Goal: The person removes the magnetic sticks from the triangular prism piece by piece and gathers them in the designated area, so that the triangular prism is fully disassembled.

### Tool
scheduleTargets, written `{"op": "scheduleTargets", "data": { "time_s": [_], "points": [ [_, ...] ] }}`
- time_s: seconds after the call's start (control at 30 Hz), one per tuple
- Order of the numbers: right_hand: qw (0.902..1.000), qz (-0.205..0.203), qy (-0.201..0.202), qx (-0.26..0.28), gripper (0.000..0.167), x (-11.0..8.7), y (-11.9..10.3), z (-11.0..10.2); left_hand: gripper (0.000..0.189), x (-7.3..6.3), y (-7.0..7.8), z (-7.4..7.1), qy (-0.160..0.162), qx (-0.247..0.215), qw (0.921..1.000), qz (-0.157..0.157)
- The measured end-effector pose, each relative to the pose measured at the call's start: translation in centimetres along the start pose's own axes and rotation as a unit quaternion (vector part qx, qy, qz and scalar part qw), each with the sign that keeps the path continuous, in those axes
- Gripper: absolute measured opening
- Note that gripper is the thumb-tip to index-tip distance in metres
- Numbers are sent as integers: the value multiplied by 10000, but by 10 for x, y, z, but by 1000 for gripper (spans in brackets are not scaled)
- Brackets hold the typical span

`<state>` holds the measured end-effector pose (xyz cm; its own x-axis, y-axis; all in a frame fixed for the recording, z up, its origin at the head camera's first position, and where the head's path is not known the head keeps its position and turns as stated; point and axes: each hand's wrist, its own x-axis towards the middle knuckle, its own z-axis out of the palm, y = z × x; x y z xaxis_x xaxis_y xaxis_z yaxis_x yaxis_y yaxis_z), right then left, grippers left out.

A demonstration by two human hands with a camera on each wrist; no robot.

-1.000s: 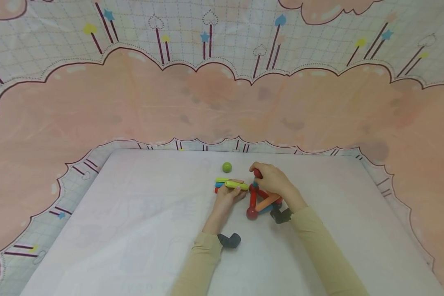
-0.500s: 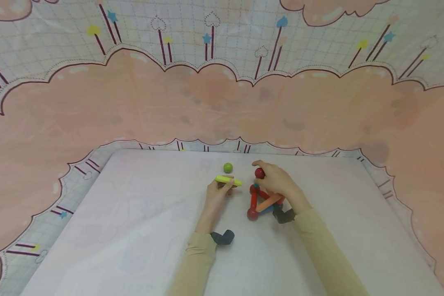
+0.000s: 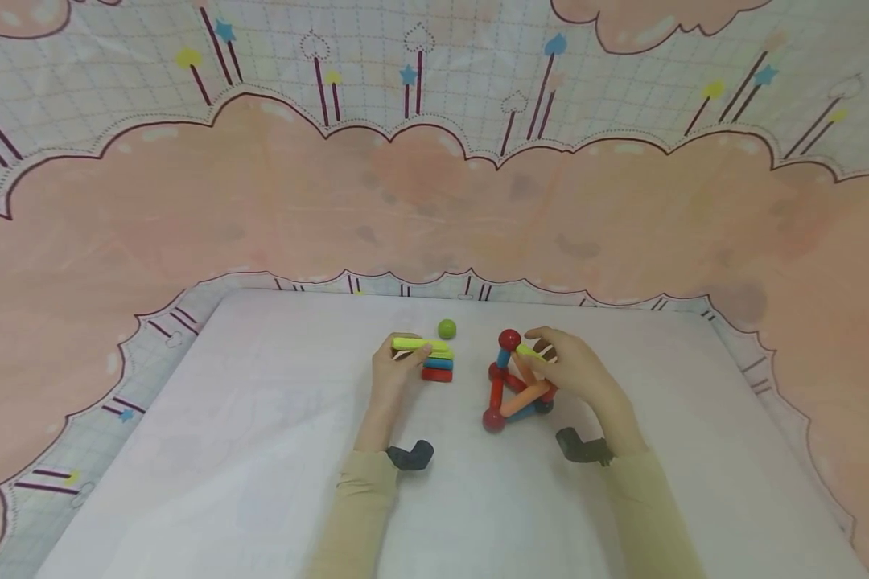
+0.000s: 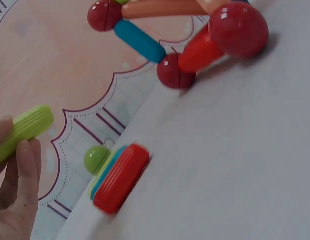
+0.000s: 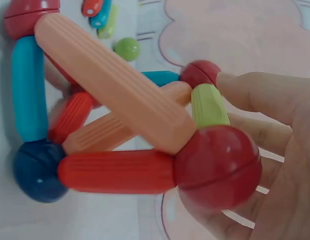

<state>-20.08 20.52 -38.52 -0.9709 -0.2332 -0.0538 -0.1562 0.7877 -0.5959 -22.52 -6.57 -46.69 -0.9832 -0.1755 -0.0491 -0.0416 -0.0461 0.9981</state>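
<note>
In the head view my left hand point(image 3: 394, 370) pinches a yellow-green ridged magnetic rod point(image 3: 418, 344) between thumb and fingers, off the table. My right hand point(image 3: 575, 370) is at the right of a frame built from magnetic rods and balls. Its thumb lies against a yellow-green rod point(image 5: 210, 105) that joins the top red ball point(image 3: 510, 340) to another red ball point(image 5: 217, 167); its other fingers are curled behind that rod and partly hidden. The frame also has a blue rod point(image 3: 504, 359), red rods point(image 3: 496, 394), orange rods point(image 3: 525, 397) and a dark blue ball point(image 5: 39, 171).
Beside my left hand lie a red rod point(image 3: 437, 375), a blue rod point(image 3: 438, 363) and a yellow-green rod point(image 3: 443, 355) in a row. A green ball point(image 3: 446, 329) sits behind them on the white table point(image 3: 224, 450). A patterned cloth point(image 3: 297, 209) rises beyond the table.
My left hand has moved left with its yellow-green rod, uncovering the loose rods. My right hand has shifted right, off the top red ball, which stays on the frame.
</note>
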Motion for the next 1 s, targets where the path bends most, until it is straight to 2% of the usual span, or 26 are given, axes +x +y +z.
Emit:
{"op": "scheduleTargets", "data": {
  "time_s": [0.2, 0.33, 0.43, 0.6, 0.77, 0.87, 1.0],
  "points": [
    [9980, -137, 580, 207, 42, -18, 14, 5, 26, 10, 6, -23, -91, 835, 9964, 76],
    [9948, -186, 921, 381, 40, -28, 20, 10, 25, 18, 11, -39, -226, 1437, 9893, 137],
    [9919, -229, 1112, 561, 39, -35, 23, 14, 25, 24, 14, -51, -454, 1831, 9818, 208],
    [9874, -268, 1281, 889, 41, -43, 28, 19, 24, 37, 15, -64, -949, 2443, 9640, 441],
    [9836, 7, 1234, 1318, 46, -47, 35, 25, 23, 53, 15, -70, -1443, 2950, 9421, 683],
    [9798, 216, 1137, 1629, 51, -48, 39, 30, 21, 61, 14, -73, -1611, 3232, 9297, 722],
    [9748, 251, 1120, 1915, 54, -48, 44, 37, 19, 69, 14, -76, -1760, 3503, 9181, 583]
  ]
}}
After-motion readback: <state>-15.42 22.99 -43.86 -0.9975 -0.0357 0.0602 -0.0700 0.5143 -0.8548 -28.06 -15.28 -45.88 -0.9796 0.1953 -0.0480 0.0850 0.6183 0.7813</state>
